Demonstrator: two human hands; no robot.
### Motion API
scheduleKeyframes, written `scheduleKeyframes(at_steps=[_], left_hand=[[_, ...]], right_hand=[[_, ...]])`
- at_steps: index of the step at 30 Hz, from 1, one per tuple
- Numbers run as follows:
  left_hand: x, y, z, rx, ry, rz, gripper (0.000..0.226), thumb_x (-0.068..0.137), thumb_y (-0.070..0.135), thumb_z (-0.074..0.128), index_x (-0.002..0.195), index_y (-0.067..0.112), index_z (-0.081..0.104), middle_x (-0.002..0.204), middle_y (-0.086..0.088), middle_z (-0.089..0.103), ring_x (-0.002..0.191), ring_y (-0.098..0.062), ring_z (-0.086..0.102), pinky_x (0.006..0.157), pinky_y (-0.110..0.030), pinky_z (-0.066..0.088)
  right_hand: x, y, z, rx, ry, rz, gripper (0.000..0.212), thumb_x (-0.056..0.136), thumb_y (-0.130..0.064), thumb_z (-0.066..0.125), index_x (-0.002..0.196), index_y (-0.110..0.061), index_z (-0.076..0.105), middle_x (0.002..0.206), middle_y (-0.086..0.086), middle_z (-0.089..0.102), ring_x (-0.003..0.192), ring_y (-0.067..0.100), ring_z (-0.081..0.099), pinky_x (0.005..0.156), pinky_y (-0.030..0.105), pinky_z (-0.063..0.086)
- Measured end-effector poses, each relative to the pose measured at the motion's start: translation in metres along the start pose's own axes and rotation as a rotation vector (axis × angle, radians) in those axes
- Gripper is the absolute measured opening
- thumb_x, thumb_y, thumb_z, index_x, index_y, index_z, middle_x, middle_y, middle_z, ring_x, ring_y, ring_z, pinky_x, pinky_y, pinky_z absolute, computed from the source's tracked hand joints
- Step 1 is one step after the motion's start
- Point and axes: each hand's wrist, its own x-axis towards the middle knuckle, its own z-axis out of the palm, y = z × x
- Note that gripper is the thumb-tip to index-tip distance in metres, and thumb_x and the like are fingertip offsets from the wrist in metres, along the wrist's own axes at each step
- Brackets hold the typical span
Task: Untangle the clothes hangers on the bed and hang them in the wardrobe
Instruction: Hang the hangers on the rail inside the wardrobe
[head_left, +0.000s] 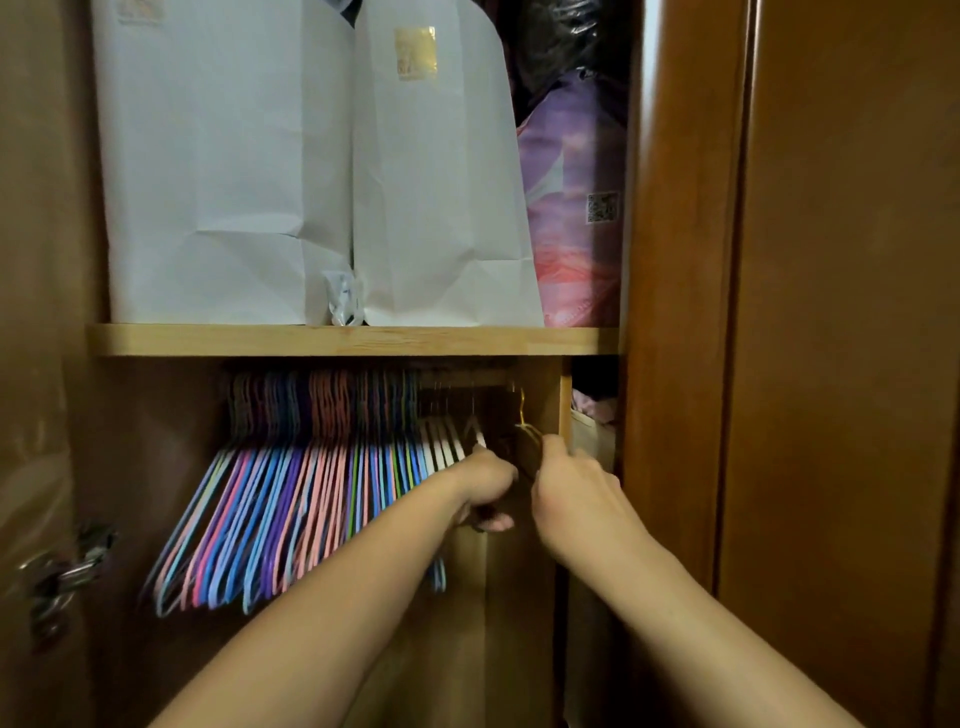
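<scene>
Reaching under the shelf, the right hand pinches a gold hanger near the wardrobe's side panel; the left hand curls beside white hangers, its hold unclear.

bags on shelf — hangers below

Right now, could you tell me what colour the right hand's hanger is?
Gold hanger, seen in the head view.

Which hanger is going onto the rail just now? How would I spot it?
Look under the wooden shelf, past the packed coloured hangers and the white hangers. At the far right, by the right hand, hangs a gold hanger, the only metallic one, standing apart.
</scene>
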Motion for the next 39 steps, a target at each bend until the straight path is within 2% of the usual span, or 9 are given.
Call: scheduleKeyframes(at_steps=[2, 5, 8, 12, 15, 20, 25, 35, 39], left_hand=[[-0.010, 0.001, -0.002, -0.018, -0.030, 0.030, 0.012, 0.101, 0.013, 0.043, 0.110, 0.011, 0.050, 0.081, -0.013, 0.062, 0.047, -0.014, 0.058, 0.044, -0.025, 0.049], [-0.022, -0.001, -0.004, -0.081, -0.036, 0.056, 0.025, 0.100, 0.004, 0.040, 0.084, 0.023, 0.038, 0.087, -0.012, 0.061, 0.053, -0.013, 0.053, 0.053, -0.028, 0.054], [-0.026, -0.012, -0.006, -0.102, -0.055, 0.029, 0.025, 0.100, 0.002, 0.040, 0.110, 0.025, 0.036, 0.112, -0.018, 0.064, 0.060, -0.015, 0.058, 0.076, -0.039, 0.061], [-0.036, -0.025, -0.013, -0.094, -0.077, 0.029, 0.066, 0.100, 0.007, 0.046, 0.155, 0.029, 0.016, 0.142, -0.028, 0.048, 0.079, -0.022, 0.075, 0.086, -0.040, 0.060], [-0.049, -0.033, -0.024, -0.086, -0.036, 0.057, 0.070, 0.099, 0.009, 0.049, 0.157, 0.028, 0.014, 0.143, -0.026, 0.047, 0.077, -0.021, 0.075, 0.083, -0.039, 0.061], [-0.059, -0.054, -0.055, 0.089, 0.179, 0.144, 0.061, 0.099, 0.014, 0.047, 0.155, 0.020, 0.023, 0.098, -0.007, 0.064, 0.075, -0.022, 0.070, 0.075, -0.039, 0.060], [-0.057, -0.087, -0.106, 0.506, 0.464, 0.133, 0.057, 0.097, 0.025, 0.053, 0.151, 0.019, 0.036, 0.150, -0.008, 0.044, 0.127, -0.027, 0.053, 0.103, -0.034, 0.045], [-0.038, -0.104, -0.135, 0.697, 0.586, 0.068, 0.049, 0.097, 0.035, 0.049, 0.142, 0.016, 0.048, 0.146, -0.010, 0.044, 0.138, -0.032, 0.032, 0.113, -0.042, 0.031], [-0.016, -0.098, -0.101, 0.710, 0.554, 0.072, 0.048, 0.094, 0.042, 0.048, 0.134, 0.015, 0.053, 0.143, -0.012, 0.041, 0.133, -0.033, 0.031, 0.110, -0.045, 0.028]], right_hand=[[0.004, -0.007, 0.003, 0.019, -0.004, 0.014, 0.056, 0.092, -0.023, 0.064, 0.140, -0.016, 0.036, 0.124, 0.012, 0.054, 0.111, 0.032, 0.060, 0.085, 0.039, 0.053], [0.013, -0.011, 0.009, 0.022, -0.001, 0.062, 0.052, 0.093, -0.021, 0.061, 0.138, -0.017, 0.038, 0.122, 0.011, 0.053, 0.107, 0.032, 0.061, 0.075, 0.037, 0.051], [0.023, -0.010, 0.021, 0.021, -0.008, 0.105, 0.042, 0.096, -0.019, 0.053, 0.136, -0.018, 0.040, 0.122, 0.012, 0.053, 0.107, 0.036, 0.059, 0.073, 0.038, 0.044], [0.037, -0.007, 0.036, 0.023, 0.040, 0.091, 0.044, 0.098, -0.018, 0.049, 0.141, -0.018, 0.037, 0.127, 0.013, 0.052, 0.111, 0.036, 0.058, 0.074, 0.038, 0.041], [0.063, -0.009, 0.041, 0.029, 0.097, 0.080, 0.048, 0.099, -0.018, 0.049, 0.144, -0.020, 0.035, 0.130, 0.012, 0.051, 0.112, 0.037, 0.058, 0.078, 0.040, 0.045], [0.097, -0.009, 0.058, -0.004, 0.028, 0.105, 0.044, 0.099, -0.014, 0.049, 0.142, -0.017, 0.037, 0.132, 0.014, 0.050, 0.114, 0.036, 0.058, 0.087, 0.043, 0.048], [0.105, -0.012, 0.074, -0.077, -0.010, 0.124, 0.048, 0.098, -0.012, 0.048, 0.144, -0.019, 0.035, 0.133, 0.014, 0.045, 0.115, 0.041, 0.057, 0.092, 0.046, 0.048], [0.111, -0.016, 0.085, -0.095, -0.070, 0.164, 0.054, 0.092, -0.009, 0.051, 0.143, -0.016, 0.036, 0.135, 0.016, 0.036, 0.117, 0.041, 0.053, 0.093, 0.046, 0.047], [0.100, -0.015, 0.094, -0.154, 0.154, 0.011, 0.063, 0.089, -0.019, 0.060, 0.146, -0.017, 0.033, 0.139, 0.015, 0.034, 0.126, 0.036, 0.040, 0.102, 0.044, 0.044]])
